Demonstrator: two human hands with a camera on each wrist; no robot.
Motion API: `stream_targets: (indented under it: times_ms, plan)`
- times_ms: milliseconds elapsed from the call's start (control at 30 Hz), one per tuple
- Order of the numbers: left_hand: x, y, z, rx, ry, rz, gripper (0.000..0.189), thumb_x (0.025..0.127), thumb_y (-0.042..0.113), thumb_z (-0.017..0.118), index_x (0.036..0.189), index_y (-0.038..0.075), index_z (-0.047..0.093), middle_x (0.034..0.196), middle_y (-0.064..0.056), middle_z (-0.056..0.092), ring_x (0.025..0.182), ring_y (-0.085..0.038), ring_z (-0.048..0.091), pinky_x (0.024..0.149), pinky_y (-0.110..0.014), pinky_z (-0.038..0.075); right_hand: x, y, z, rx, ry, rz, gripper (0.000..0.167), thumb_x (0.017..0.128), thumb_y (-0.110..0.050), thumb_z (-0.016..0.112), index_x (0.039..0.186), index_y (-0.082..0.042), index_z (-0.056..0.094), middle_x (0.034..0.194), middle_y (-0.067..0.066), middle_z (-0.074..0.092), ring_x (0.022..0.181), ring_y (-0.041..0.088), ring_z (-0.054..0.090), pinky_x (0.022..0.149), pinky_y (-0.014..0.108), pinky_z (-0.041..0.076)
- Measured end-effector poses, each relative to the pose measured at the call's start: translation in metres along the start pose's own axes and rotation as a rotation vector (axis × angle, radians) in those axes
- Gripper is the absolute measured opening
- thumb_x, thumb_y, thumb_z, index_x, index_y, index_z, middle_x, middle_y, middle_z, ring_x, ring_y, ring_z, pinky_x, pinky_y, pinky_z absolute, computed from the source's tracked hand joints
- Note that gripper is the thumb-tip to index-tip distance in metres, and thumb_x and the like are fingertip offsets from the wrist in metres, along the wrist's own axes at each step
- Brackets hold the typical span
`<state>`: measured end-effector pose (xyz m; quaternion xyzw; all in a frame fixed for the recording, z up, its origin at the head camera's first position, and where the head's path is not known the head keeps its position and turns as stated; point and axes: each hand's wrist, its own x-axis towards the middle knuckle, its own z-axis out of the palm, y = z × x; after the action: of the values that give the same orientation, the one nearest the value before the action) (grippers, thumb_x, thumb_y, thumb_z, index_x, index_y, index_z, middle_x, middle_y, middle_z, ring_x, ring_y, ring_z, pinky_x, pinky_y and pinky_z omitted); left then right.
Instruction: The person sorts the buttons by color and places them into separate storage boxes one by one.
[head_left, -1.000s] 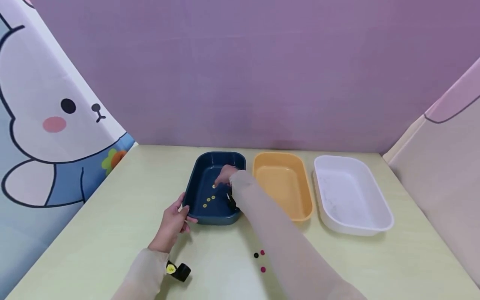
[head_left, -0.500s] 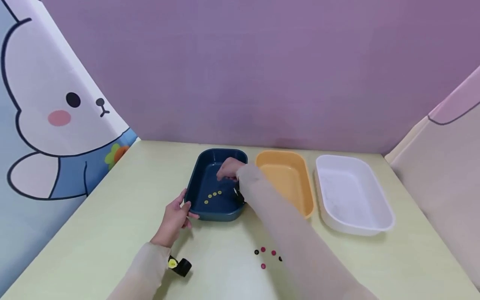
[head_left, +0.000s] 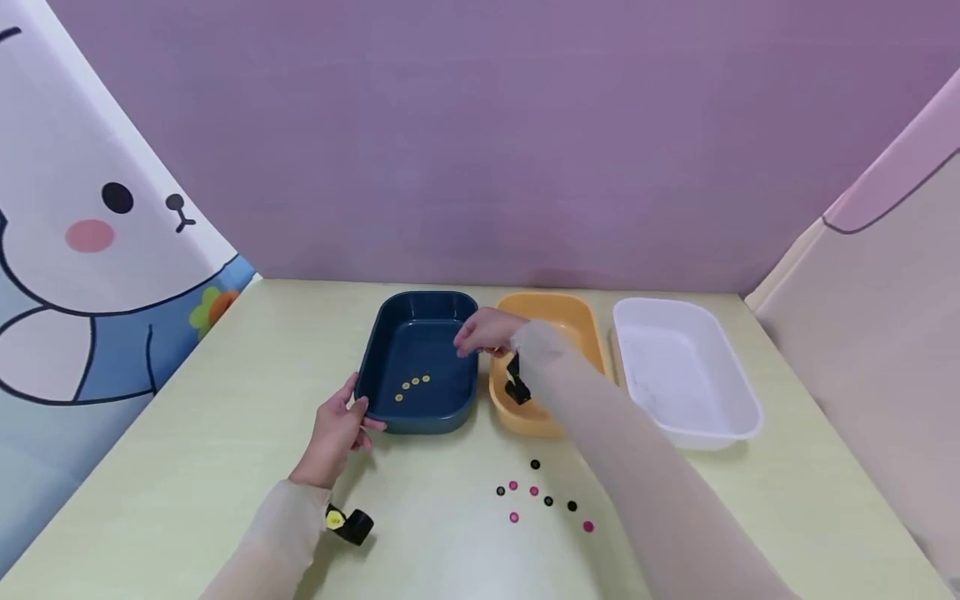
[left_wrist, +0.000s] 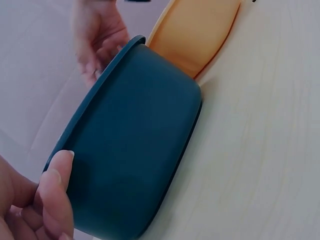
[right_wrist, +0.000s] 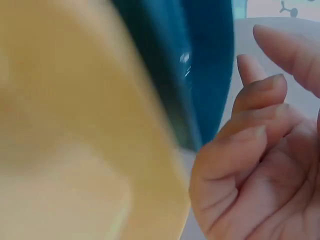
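My left hand (head_left: 337, 425) grips the near left corner of the dark blue tray (head_left: 420, 346), thumb at the rim; in the left wrist view its fingertips (left_wrist: 57, 185) press the outer wall. Several small yellow buttons (head_left: 416, 381) lie in a row on the tray's floor. My right hand (head_left: 487, 329) hovers over the gap between the blue tray and the yellow-orange tray (head_left: 566, 310). The right wrist view shows its fingers (right_wrist: 225, 160) loosely curled, the thumb and index finger apart, with nothing held.
A white tray (head_left: 678, 358) stands on the right of the pale table (head_left: 420, 517). Several black buttons (head_left: 535, 464) and pink buttons (head_left: 513, 517) lie scattered near the front, left of my right sleeve (head_left: 637, 467). A purple backdrop (head_left: 480, 150) rises behind.
My right hand has lifted out of the blue tray and moved right, leaving a yellow button at the row's end. More black and pink buttons show. The left hand keeps its grip.
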<state>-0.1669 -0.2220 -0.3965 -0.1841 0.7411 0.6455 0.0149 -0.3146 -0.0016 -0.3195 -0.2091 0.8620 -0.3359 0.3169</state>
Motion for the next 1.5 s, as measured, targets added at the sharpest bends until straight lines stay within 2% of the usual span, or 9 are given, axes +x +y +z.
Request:
stream_targets:
  times_ms: [200,400,567,733,933,1167,1267,1400,1500]
  plan:
    - [-0.001,0.0,-0.003,-0.004,0.021,0.011,0.056,0.103,0.008,0.034,0.154,0.01,0.013,0.055,0.005,0.062,0.036,-0.009,0.048,0.041,-0.021,0.034,-0.022,0.026,-0.014,-0.064,-0.015,-0.031,0.029,0.089,-0.01,0.062,0.116,0.001,0.063,0.06,-0.003,0.041,0.048,0.007,0.031,0.046,0.019,0.027]
    - [-0.001,-0.001,-0.002,0.002,0.035,0.042,0.055,0.103,0.007,0.035,0.154,0.008,0.015,0.055,0.005,0.062,0.035,-0.008,0.048,0.041,-0.02,0.035,-0.062,0.047,-0.027,-0.15,-0.007,-0.085,0.032,0.087,-0.01,0.066,0.117,0.001,0.063,0.06,-0.004,0.043,0.045,0.006,0.033,0.046,0.02,0.031]
    - [0.0,-0.001,0.001,0.015,0.022,0.046,0.056,0.102,0.006,0.035,0.154,0.006,0.015,0.054,0.003,0.062,0.036,-0.009,0.048,0.041,-0.02,0.034,-0.097,0.065,-0.027,-0.133,-0.019,-0.099,0.029,0.086,-0.008,0.067,0.113,0.002,0.064,0.06,-0.004,0.043,0.047,0.007,0.035,0.048,0.02,0.032]
    - [0.002,0.0,0.001,0.035,0.021,0.041,0.056,0.101,0.005,0.035,0.154,0.005,0.014,0.055,0.003,0.062,0.036,-0.009,0.049,0.04,-0.02,0.033,-0.117,0.077,-0.024,-0.106,-0.043,-0.113,0.026,0.086,-0.006,0.066,0.111,0.001,0.064,0.062,-0.003,0.046,0.049,0.008,0.037,0.051,0.022,0.034]
    - [0.002,-0.001,0.0,0.051,0.025,0.025,0.057,0.101,0.007,0.035,0.154,0.007,0.014,0.056,0.003,0.063,0.037,-0.01,0.05,0.042,-0.02,0.034,-0.134,0.091,-0.009,-0.123,-0.073,-0.168,0.023,0.083,-0.004,0.068,0.105,-0.002,0.066,0.064,-0.003,0.05,0.056,0.009,0.044,0.053,0.022,0.038]
    - [-0.002,-0.004,-0.003,0.062,0.012,0.013,0.057,0.102,0.008,0.035,0.154,0.008,0.012,0.06,0.002,0.064,0.039,-0.011,0.051,0.043,-0.022,0.035,-0.144,0.11,0.023,-0.184,-0.074,-0.263,0.024,0.078,0.0,0.07,0.102,0.0,0.068,0.063,-0.007,0.046,0.058,0.004,0.042,0.056,0.02,0.039]
    - [-0.003,-0.004,-0.004,0.058,0.01,0.014,0.058,0.102,0.009,0.035,0.155,0.01,0.01,0.059,0.004,0.064,0.039,-0.01,0.05,0.044,-0.022,0.036,-0.145,0.113,0.036,-0.215,-0.079,-0.265,0.024,0.076,-0.001,0.069,0.101,-0.003,0.069,0.064,-0.008,0.046,0.057,0.003,0.04,0.055,0.02,0.037]
    - [0.0,-0.003,-0.004,0.057,0.005,0.016,0.058,0.102,0.01,0.034,0.155,0.01,0.009,0.059,0.005,0.064,0.039,-0.01,0.05,0.044,-0.022,0.036,-0.148,0.117,0.049,-0.241,-0.127,-0.245,0.025,0.074,-0.002,0.07,0.098,-0.009,0.071,0.064,-0.008,0.045,0.057,0.003,0.04,0.054,0.02,0.035]
    - [0.002,-0.003,-0.003,0.065,0.007,0.008,0.058,0.102,0.01,0.034,0.155,0.01,0.009,0.06,0.005,0.064,0.039,-0.01,0.05,0.044,-0.022,0.037,-0.147,0.122,0.054,-0.212,-0.141,-0.221,0.025,0.074,0.0,0.071,0.097,-0.009,0.071,0.061,-0.007,0.044,0.055,0.003,0.039,0.053,0.019,0.034]
